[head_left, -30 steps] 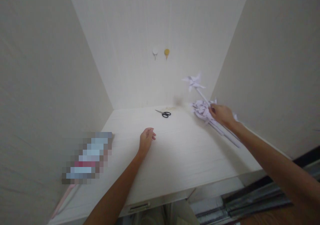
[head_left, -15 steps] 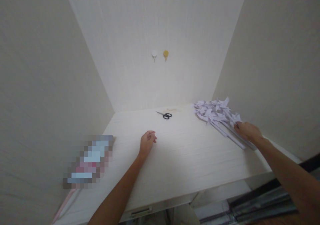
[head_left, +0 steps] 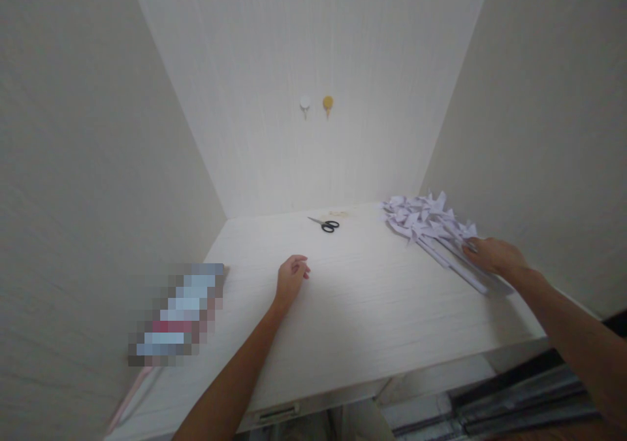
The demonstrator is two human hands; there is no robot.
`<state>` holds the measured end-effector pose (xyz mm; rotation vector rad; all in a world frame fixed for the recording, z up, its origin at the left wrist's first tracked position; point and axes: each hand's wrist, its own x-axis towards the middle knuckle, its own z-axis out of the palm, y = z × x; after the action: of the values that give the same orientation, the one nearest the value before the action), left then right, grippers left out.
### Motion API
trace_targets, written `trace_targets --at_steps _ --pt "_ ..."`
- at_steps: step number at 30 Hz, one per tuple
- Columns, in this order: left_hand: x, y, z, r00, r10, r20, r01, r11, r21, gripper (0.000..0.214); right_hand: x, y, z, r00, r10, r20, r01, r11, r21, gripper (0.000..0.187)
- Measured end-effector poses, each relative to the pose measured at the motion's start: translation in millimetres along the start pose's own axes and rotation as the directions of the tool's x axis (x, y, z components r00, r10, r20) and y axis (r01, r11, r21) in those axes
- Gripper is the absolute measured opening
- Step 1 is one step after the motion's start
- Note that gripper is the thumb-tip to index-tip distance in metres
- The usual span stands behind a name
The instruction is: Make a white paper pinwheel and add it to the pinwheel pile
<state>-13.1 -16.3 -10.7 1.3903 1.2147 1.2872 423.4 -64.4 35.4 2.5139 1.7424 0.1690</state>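
Note:
A bundle of white paper pinwheels (head_left: 425,222) on thin white sticks lies at the right side of a pale wooden desk (head_left: 362,310). My right hand (head_left: 494,256) rests flat on the stick ends of that bundle, fingers stretched over them. My left hand (head_left: 291,276) lies on the desk near the middle, fingers loosely curled, holding nothing. Black-handled scissors (head_left: 325,223) lie at the back of the desk, apart from both hands.
Walls close the desk in at the left, back and right. Two small hooks, one white (head_left: 304,104) and one yellow (head_left: 327,104), are on the back wall. A blurred-out object (head_left: 176,313) lies at the desk's left. A drawer handle (head_left: 277,413) shows under the front edge.
My right hand laid a raised pinwheel down on the pile, then slid back along the sticks toward me. My left hand has barely moved.

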Motion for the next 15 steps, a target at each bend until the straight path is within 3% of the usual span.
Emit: trace_targets --at_steps 4,7,11,15 --pt "0.2 -1.6 0.0 1.0 0.004 0.012 -0.003 1.0 -0.013 0.017 -2.3 -1.0 -9.6 0.998 0.05 -0.023 -0.051 0.999 -0.02 0.051" --pt "0.3 -2.2 0.7 1.0 0.017 0.022 -0.017 1.0 -0.008 0.013 -8.2 -22.7 -22.8 0.986 0.08 -0.149 -0.085 0.996 -0.024 0.05" --pt "-0.8 -2.2 1.5 0.999 0.044 0.025 -0.045 0.998 0.037 0.017 -24.2 -89.6 -30.6 0.972 -0.057 -0.23 0.052 0.998 -0.026 0.039" --pt "-3.2 -2.7 1.2 0.995 0.076 0.069 -0.082 0.992 0.091 0.019 -47.6 -171.9 -22.3 0.903 -0.375 -0.211 0.378 0.925 -0.026 0.032"
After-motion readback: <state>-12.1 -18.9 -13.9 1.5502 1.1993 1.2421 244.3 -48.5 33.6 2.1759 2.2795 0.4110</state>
